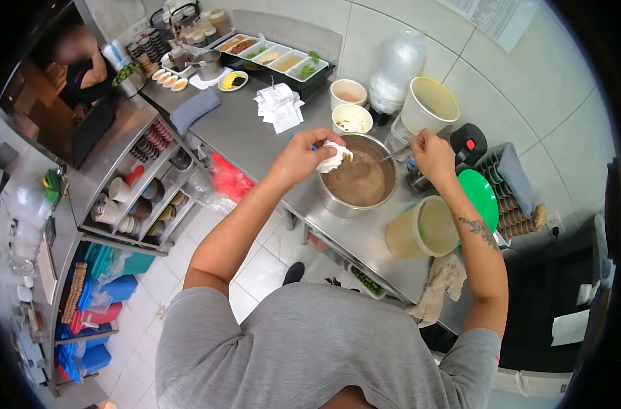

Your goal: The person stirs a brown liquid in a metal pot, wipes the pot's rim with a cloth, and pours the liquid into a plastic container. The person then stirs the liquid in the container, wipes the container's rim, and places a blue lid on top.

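Nearest is a grey shirt. By the front edge of the metal counter stands a pot of brown liquid; over it, the left hand pinches a white wad, the right hand closes round a utensil. Wall and floor are tiled.

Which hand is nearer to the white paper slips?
Left. The left hand is closer to the paper slips, by the left rim of the metal pot; the right hand is past the pot's right side.
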Demonstrator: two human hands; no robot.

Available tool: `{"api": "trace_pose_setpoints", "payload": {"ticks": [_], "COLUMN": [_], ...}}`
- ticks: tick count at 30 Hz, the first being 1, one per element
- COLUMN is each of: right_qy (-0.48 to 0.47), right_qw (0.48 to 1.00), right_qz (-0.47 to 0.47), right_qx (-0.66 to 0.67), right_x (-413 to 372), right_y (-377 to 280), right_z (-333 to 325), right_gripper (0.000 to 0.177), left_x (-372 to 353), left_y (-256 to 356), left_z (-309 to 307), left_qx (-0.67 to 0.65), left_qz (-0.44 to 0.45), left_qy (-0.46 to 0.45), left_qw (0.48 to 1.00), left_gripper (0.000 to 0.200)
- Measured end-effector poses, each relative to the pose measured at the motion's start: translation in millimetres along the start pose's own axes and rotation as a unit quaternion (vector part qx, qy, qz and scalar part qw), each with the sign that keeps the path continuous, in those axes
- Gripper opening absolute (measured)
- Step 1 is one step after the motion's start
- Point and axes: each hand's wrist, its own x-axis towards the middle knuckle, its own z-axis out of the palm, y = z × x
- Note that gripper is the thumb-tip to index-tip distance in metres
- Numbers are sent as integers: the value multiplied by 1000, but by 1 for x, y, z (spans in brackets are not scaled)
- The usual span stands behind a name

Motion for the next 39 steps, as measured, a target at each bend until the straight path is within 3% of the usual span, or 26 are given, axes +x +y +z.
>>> {"api": "trace_pose_setpoints", "payload": {"ticks": [6, 11, 18, 21, 27, 33, 36, 39], "right_qy": [-67, -34, -59, -55, -73, -9, -39, -52], "right_qw": [994, 999, 997, 996, 996, 998, 998, 994], "right_qz": [10, -20, -46, -64, -43, -69, -47, -89], "right_qx": [-80, -19, 1, -11, -28, -2, -11, -33], "right_x": [-5, 5, 44, 59, 78, 79, 68, 54], "right_y": [11, 7, -4, -9, -16, -6, -7, -2], "right_z": [10, 10, 5, 1, 5, 19, 13, 11], "right_gripper": [24, 26, 26, 25, 26, 23, 24, 23], "left_x": [-6, -8, 33, 46, 62, 69, 62, 54], "left_y": [2, 0, -19, -23, -23, -36, -39, -35], "left_z": [4, 19, 85, 108, 135, 138, 139, 134], "left_qx": [-17, -63, 131, 290, 328, 335, 294, 286], "left_qz": [-11, -17, 130, 228, 284, 223, 238, 242], "left_qy": [8, 2, 21, 99, 133, 67, 19, -57], "left_qw": [1000, 998, 983, 924, 891, 913, 925, 925], "left_gripper": [17, 18, 16, 15, 16, 10, 17, 15]}}
